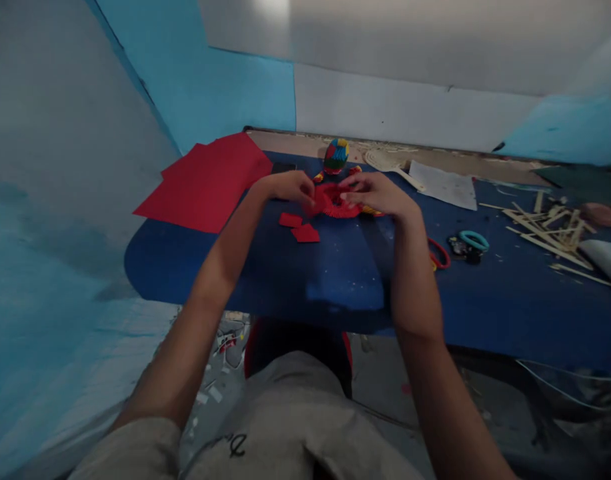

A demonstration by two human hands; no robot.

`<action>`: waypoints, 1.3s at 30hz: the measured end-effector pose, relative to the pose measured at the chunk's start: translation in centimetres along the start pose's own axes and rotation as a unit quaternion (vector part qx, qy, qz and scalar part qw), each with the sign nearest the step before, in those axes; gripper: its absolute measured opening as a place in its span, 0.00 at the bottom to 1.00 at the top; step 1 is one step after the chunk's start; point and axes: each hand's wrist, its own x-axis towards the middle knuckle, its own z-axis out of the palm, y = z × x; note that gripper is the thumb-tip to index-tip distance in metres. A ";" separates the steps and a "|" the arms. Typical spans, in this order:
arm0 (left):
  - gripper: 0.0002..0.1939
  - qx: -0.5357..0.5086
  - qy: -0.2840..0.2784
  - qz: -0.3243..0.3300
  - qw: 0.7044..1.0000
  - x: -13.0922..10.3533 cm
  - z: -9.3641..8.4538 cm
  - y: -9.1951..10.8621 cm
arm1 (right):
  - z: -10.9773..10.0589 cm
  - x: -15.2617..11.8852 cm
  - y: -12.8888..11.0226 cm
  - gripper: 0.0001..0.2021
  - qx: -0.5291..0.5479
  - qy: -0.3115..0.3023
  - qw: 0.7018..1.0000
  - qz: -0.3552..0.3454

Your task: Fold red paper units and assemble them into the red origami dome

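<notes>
In the head view, a red ring [339,208] with a spiky edge, seemingly built from folded paper pieces, lies on the blue table between my hands. My left hand [296,187] has its thumb and fingers closed at the ring's left edge. On the opposite side, the bent fingers of my right hand [374,193] grip the ring's rim and reach over its hollow middle. Just behind stands a rounded multicoloured piece [336,155], blue, yellow, green and red. Two small red paper pieces [305,233] lie in front of my left hand.
Large red paper sheets [205,183] cover the table's left end. To the right are a pale ladle-like spoon [389,164], a white sheet [445,185], red-handled scissors [440,253], a teal loop [474,240] and several wooden sticks [550,230]. A wall [415,100] rises behind.
</notes>
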 end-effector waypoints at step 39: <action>0.26 -0.190 0.273 0.049 0.942 3.2 5.2 -1.2 | 5.2 1.9 3.9 0.16 0.066 0.169 0.983 -0.027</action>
